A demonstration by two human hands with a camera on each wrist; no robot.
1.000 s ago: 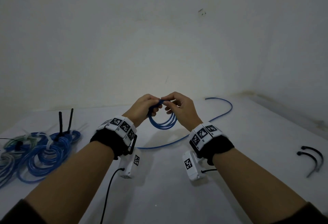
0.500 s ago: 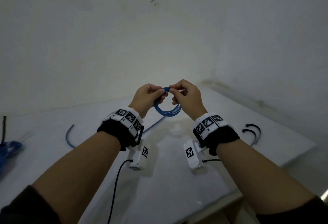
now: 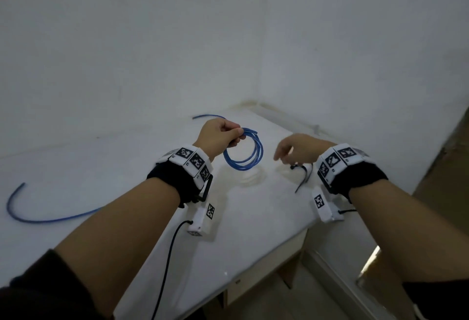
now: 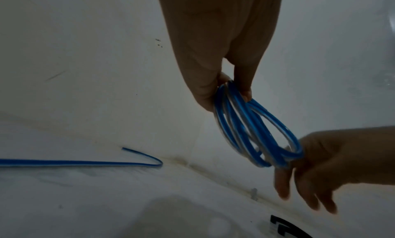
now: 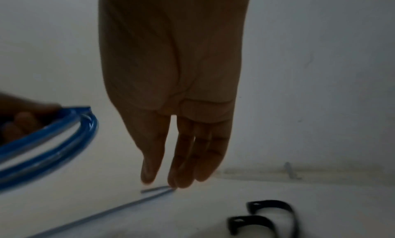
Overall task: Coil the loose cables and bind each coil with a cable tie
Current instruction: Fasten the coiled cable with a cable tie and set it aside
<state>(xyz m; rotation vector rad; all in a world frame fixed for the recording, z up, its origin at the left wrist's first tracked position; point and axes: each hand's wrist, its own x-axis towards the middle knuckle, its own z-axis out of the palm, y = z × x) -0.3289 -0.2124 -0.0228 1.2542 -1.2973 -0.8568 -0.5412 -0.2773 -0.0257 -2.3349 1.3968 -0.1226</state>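
Note:
A small coil of blue cable [image 3: 244,153] hangs above the white table [image 3: 127,167], pinched at its top by my left hand [image 3: 237,137]. The left wrist view shows thumb and fingers closed round the coil's several loops [image 4: 254,130]. My right hand [image 3: 282,160] is apart from the coil, to its right, with fingers straight and holding nothing. It hovers just over two black cable ties [image 3: 303,176] lying on the table. In the right wrist view the fingertips [image 5: 181,181] point down, with the ties [image 5: 262,214] a little nearer the camera and the coil [image 5: 53,140] at the left.
A loose blue cable [image 3: 38,217] lies across the table on the left, its far end [image 3: 208,116] near the back wall. The table's right edge [image 3: 291,238] drops to the floor close to my right wrist. Walls meet in a corner behind the table.
My right hand has let go of the coil and moved right and down over the black ties. The left hand now holds the coil alone. The view has swung to the right.

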